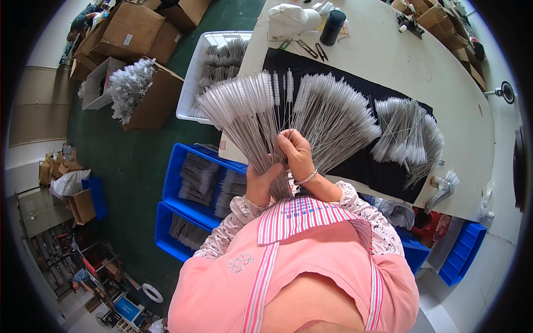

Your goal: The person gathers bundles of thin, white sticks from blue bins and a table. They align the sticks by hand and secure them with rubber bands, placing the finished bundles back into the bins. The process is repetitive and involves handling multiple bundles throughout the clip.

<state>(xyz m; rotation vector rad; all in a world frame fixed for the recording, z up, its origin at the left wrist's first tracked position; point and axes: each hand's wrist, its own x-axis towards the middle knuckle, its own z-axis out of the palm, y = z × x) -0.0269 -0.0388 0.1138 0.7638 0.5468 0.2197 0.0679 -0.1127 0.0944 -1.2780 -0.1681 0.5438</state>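
Observation:
A thick fan of thin tube brushes (239,102), with white bristle heads and twisted wire stems, is gathered in my left hand (262,184), whose fingers wrap round the lower stems. Beside it, my right hand (297,154) pinches a wire stem between thumb and fingertips; a single brush (289,86) stands upright above it. A second fan of the same brushes (338,108) lies on the black cloth (358,173), just right of my right hand. Farther right, another heap of brushes (408,133) lies across the cloth, heads pointing several ways.
Over the pale table (444,94) lie a white cap (291,21), a dark cylinder (333,28) and small snips (308,49). Left of it stand a white bin (191,83) and blue crates (173,177) holding brushes. Cardboard boxes (130,28) stand at far left.

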